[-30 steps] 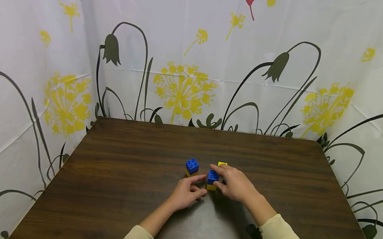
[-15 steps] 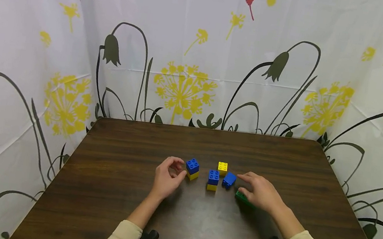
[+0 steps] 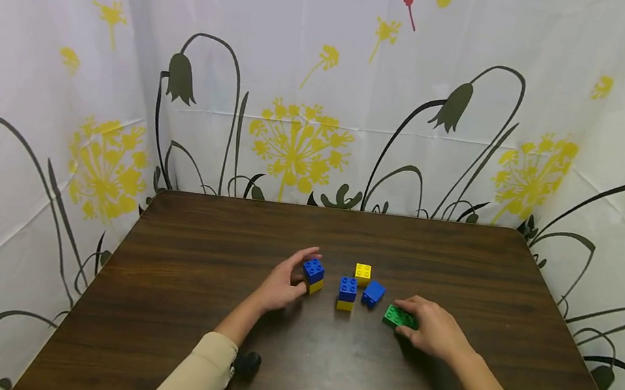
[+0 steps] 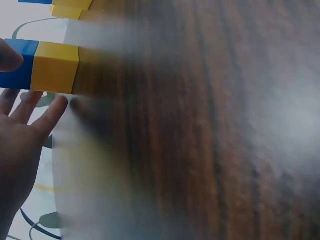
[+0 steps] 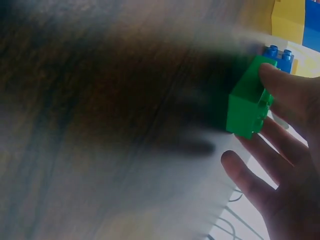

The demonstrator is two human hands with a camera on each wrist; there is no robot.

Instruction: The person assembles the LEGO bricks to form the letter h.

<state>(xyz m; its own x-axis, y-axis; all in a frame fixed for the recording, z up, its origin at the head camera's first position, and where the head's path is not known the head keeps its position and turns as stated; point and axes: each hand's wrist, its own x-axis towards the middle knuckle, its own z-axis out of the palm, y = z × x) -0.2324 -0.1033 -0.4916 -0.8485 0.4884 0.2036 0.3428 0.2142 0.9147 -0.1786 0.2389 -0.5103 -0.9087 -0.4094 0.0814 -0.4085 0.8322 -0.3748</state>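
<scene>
My left hand (image 3: 279, 285) is beside a stack of a blue brick (image 3: 314, 270) on a yellow brick (image 3: 315, 286). Its index finger reaches behind the stack. In the left wrist view the thumb overlaps the blue brick (image 4: 22, 65), with the other fingers spread; firm contact cannot be made out. On the right, my right hand (image 3: 437, 329) holds a green brick (image 3: 396, 317) between thumb and fingers. The right wrist view has the thumb on the green brick's (image 5: 245, 102) edge, its studs facing the fingers.
Between the hands stands a second stack, a blue brick (image 3: 348, 286) on a yellow one (image 3: 345, 305). Behind it is a yellow brick (image 3: 363, 273), and a tipped blue brick (image 3: 373, 292) lies to its right. A patterned curtain (image 3: 307, 56) surrounds the dark wooden table (image 3: 194, 239).
My right hand left the middle stack, moved right and took hold of the green brick. My left hand pulled back left, then came around the left stack.
</scene>
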